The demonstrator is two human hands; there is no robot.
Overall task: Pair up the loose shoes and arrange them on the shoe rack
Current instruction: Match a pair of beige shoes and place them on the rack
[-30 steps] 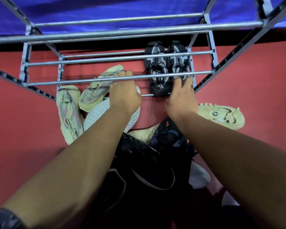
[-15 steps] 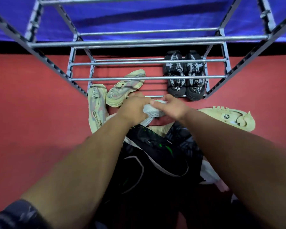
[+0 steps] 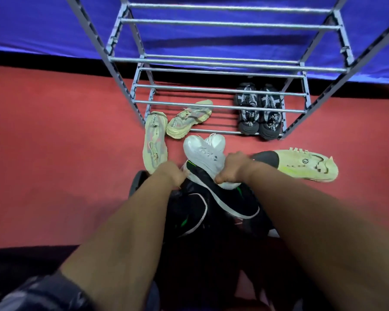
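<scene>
Presently, head view: one camera, looking down past both forearms.
Left hand [image 3: 170, 175]: curled closed at the heel end of the white shoes [image 3: 206, 153]; what exactly its fingers pinch is hidden.
Right hand [image 3: 233, 168]: closed over the white shoes' side, probably holding the two together as a pair.
Shoe rack [image 3: 220, 106]: at twelve o'clock; a black-and-white pair [image 3: 259, 113] sits at the right end of its lowest rails.
Loose shoes: two pale yellow shoes [image 3: 166, 131] at eleven o'clock, one toe poking under the rack; a cream shoe [image 3: 305, 164] at two o'clock on the red floor [image 3: 54, 153].
Obstacle: dark shoes [image 3: 211, 207] heaped under the hands; upper rails likely crowd any reach in.
</scene>
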